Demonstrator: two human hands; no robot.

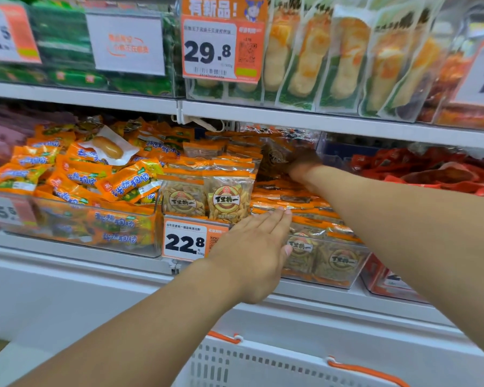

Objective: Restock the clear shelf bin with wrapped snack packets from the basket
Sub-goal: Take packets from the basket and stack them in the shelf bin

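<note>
Packets point(229, 195) of seeds, clear-fronted with orange tops, are filling the clear bin point(333, 263) on the lower shelf, stacked in rows from its front wall to the back. Nearest the camera, the white basket point(263, 364) with orange handles is sitting low at the frame's bottom edge; its contents are not showing. Above it, the left hand point(254, 252) is lying flat with fingers straight and together, palm against the bin's front by the 22.8 tag point(185, 241), seemingly steadying it. Farther in, the right hand point(299, 166) is reaching deep under the upper shelf point(291, 118); it is shadowed, so whether it is pinching a packet or just pushing the rear stack is not something I can tell. Placing or tamping at the back looks like the step in hand; next is probably drawing the arm out and going down to the basket. Overhead clearance is looking tight. Orange candy point(81, 177) is crowding the left, red packs point(430, 171) the right.
</note>
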